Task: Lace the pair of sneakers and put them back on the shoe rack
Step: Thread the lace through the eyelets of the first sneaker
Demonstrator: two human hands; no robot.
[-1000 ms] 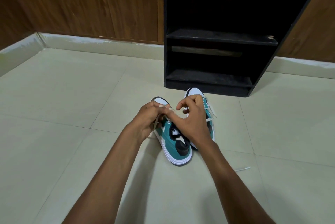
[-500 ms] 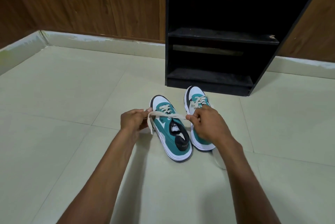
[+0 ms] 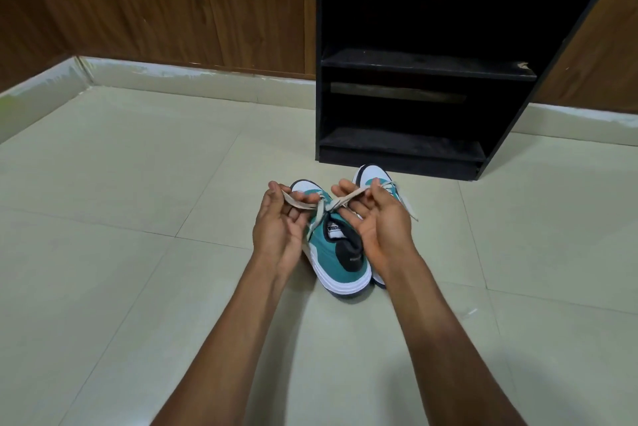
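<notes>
Two teal sneakers with white toes and soles stand side by side on the tiled floor, toes toward the rack. Over the left sneaker (image 3: 340, 254) both my hands are turned palm up. My left hand (image 3: 281, 220) pinches one end of its cream lace (image 3: 300, 202); my right hand (image 3: 378, 218) pinches the other end, and the two ends cross above the tongue. The right sneaker (image 3: 374, 177) is mostly hidden behind my right hand, with a loose lace end trailing on its right side. The black shoe rack (image 3: 404, 146) stands just beyond the shoes.
A wood-panelled wall (image 3: 172, 4) with a pale skirting runs behind and to the left. The rack's two lower shelves hold nothing visible. A small white scrap (image 3: 471, 312) lies on the floor tiles right of my right forearm.
Half a second ago my hands held the lace ends pulled wide apart and level. Now they have come together over the left sneaker, palms up, with the ends crossed.
</notes>
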